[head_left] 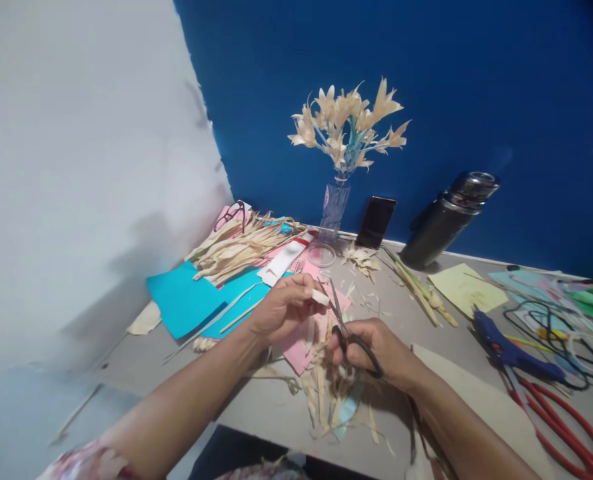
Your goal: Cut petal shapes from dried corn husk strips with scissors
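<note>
Between the fingertips of my left hand [281,303] is a small cream strip [320,297], which looks like dried husk. My right hand [376,347] grips a pair of scissors [340,320] with black handles. Their blades are parted and point up beside the free end of the strip; I cannot tell whether they touch it. Under both hands lie pink paper [296,353] and many loose husk scraps [321,397].
Dried husks [241,247] and blue paper [181,297] lie at left. Behind stand husk flowers [346,120] in a plastic bottle [333,210], a phone [375,223] and a black flask [441,223]. A blue glue gun [514,350] and red-handled scissors [566,427] are at right.
</note>
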The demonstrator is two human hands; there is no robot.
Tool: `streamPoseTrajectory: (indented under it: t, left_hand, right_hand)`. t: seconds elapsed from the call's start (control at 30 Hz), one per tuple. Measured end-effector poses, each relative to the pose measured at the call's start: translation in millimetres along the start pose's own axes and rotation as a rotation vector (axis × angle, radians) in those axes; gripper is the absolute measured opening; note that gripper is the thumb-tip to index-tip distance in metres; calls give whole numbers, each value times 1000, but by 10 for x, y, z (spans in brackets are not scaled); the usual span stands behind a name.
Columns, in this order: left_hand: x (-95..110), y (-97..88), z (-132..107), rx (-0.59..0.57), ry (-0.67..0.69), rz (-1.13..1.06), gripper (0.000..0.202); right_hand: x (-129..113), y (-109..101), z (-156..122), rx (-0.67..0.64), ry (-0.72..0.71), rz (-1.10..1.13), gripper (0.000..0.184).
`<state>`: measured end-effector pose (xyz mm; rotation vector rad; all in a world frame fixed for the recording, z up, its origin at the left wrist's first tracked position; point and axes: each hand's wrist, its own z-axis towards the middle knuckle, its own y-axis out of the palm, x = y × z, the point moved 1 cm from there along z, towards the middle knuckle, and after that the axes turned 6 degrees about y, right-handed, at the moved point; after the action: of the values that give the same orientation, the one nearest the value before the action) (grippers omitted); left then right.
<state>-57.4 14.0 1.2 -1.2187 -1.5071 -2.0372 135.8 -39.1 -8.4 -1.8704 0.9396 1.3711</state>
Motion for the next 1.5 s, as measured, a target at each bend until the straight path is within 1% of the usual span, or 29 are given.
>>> streamPoseTrajectory:
  t: [0.1,0.3,0.43,0.67,0.83,1.0,1.23,1.3,1.4,1.43,1.5]
  left_hand:
    - [-5,-11,11,9,-2,5,9]
    - [-7,-48,5,-27,2,32,9]
    - [3,-68,10,-44,-4,44,9]
    - [19,-67,19,-16,-21,76,11]
    - [36,-49,13,-6,-22,82,13]
    - [62,-25,7,6,-31,97,15]
    - [82,-76,5,-6,-60,99,14]
    - [62,-82,3,27,-67,92,15]
    - [-31,-61,-3,74,-80,69,15]
    - [-78,-46,-6,70,-94,56,15]
    - [-180,-10,-18,59,-125,34,17]
  right_hand:
    - [38,-10,6,-11,-7,-35,51]
    - [70,-25,10,13,31,-47,45]
    - [76,-19,8,1,38,-42,43]
    - [96,-38,20,2,51,-72,41]
    - [84,-43,18,19,71,-105,43]
    - [89,-41,18,54,87,-85,47]
    - [99,-56,22,76,107,-61,47]
    - [90,-44,38,112,105,-12,45]
    - [57,-24,76,254,30,176,31]
    - [44,-21,88,311,-8,251,30]
    - [21,-19,103,405,-75,370,39]
